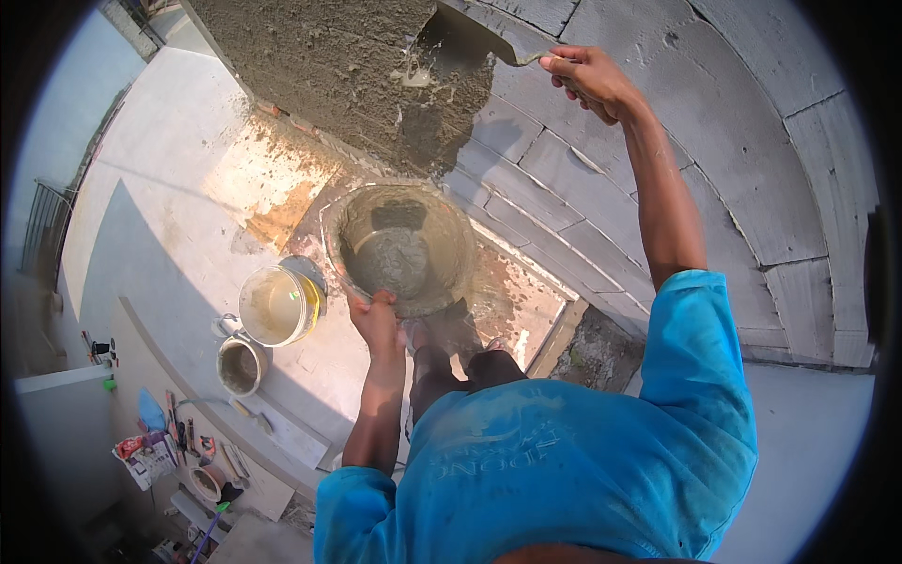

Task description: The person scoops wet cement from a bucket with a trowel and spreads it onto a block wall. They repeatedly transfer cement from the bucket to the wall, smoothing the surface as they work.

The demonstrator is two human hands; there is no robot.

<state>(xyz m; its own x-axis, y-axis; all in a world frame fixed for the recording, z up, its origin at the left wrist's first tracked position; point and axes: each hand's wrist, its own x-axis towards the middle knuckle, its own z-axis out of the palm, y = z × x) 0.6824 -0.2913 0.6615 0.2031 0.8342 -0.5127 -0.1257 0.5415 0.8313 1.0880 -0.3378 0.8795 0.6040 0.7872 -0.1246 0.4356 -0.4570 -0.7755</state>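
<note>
My right hand (592,80) is raised at the block wall (601,174) and closed round the handle of a trowel (474,39). The trowel's blade lies against, or very close to, wet grey mortar (319,56) spread over the wall's left part. Lower down, my left hand (376,321) grips the near rim of a large round basin (458,240). A heap of wet mortar (395,258) sits inside that basin. The left fingers are partly hidden behind the rim.
Left of the basin stand a yellowish bucket (272,305) and a smaller bucket (241,367). A splattered board (268,179) lies along the wall's foot. Hand tools, a bag (146,461) and a small bowl (207,482) lie at the lower left. My feet are just below the basin.
</note>
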